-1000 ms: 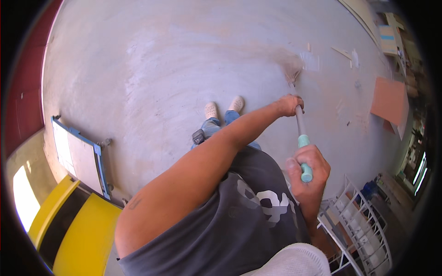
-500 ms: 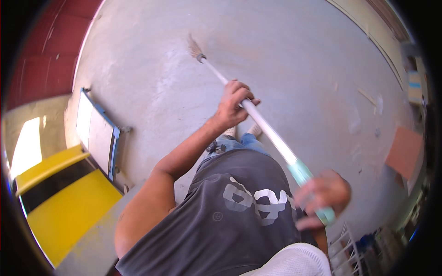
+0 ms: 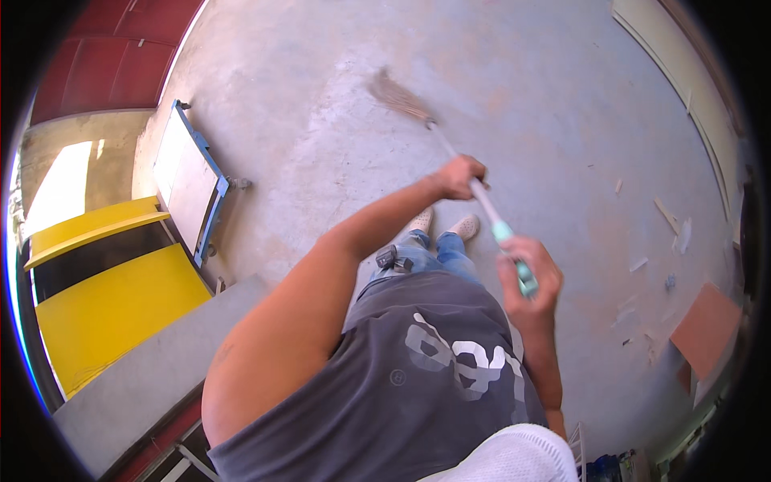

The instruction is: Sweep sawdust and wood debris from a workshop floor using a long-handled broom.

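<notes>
A long broom crosses the view, its pale pole (image 3: 487, 202) ending in a mint-green grip (image 3: 502, 231) at the near end. Far out, its straw-coloured bristle head (image 3: 404, 100) meets the grey floor and looks blurred by motion. My left hand (image 3: 461, 177) is closed round the middle of the pole, arm stretched forward. Closer to my body on the right, my right hand (image 3: 536, 277) wraps the green grip near its end. Below the pole my two feet in light shoes (image 3: 464, 227) stand on the floor.
On the left stands a blue-framed white panel on casters (image 3: 189, 181), beside a yellow-and-black piece (image 3: 120, 297) and a grey surface (image 3: 152, 386). Scraps (image 3: 666, 217) and an orange-brown board (image 3: 707, 329) lie at the right. A red wall or door (image 3: 112, 64) rises far left.
Both hands have pushed forward, the right one moving up from beside my body. The bristle head has swung to the right and its bristles now trail left.
</notes>
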A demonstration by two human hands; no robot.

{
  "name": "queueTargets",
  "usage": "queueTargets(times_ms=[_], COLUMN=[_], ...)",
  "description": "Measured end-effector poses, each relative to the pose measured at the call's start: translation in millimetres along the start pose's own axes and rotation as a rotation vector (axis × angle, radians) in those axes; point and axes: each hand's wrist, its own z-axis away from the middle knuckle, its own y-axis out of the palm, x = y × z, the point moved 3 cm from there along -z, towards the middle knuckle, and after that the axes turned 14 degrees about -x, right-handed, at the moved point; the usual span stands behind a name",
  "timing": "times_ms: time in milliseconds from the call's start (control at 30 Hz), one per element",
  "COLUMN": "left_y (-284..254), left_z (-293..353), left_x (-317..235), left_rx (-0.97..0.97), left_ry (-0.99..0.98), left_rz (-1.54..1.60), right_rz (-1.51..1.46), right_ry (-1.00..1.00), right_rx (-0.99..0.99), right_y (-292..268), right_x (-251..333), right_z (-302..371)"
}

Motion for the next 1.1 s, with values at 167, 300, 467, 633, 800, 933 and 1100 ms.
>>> queueTargets(times_ms=[167, 300, 467, 633, 800, 933, 1100], left_y=[155, 240, 237, 171, 62, -57, -215], left_z=[-21, -25, -50, -94, -120, -116, -72], left_x=[-125, -172, -185, -195, -218, -175, -57], left_rx=[0.432, 0.547, 0.565, 0.328, 0.194, 0.101, -0.421], left_ry=[0.099, 0.258, 0.394, 0.433, 0.4, 0.261, 0.067], left_rz=[0.285, 0.412, 0.282, 0.297, 0.324, 0.234, -0.122], right_rz=[0.315, 0.432, 0.48, 0.495, 0.145, -0.147, -0.194], right_ry=[0.179, 0.244, 0.133, -0.053, -0.459, -0.449, -0.321], right_rx=[-0.375, -0.565, -0.517, -0.269, 0.038, 0.418, 0.547], right_y=[-98, -121, -112, -95, -82, -40, 62], right_x=[39, 45, 51, 88, 134, 137, 123], right_z=[66, 96, 88, 64, 26, -22, -100])
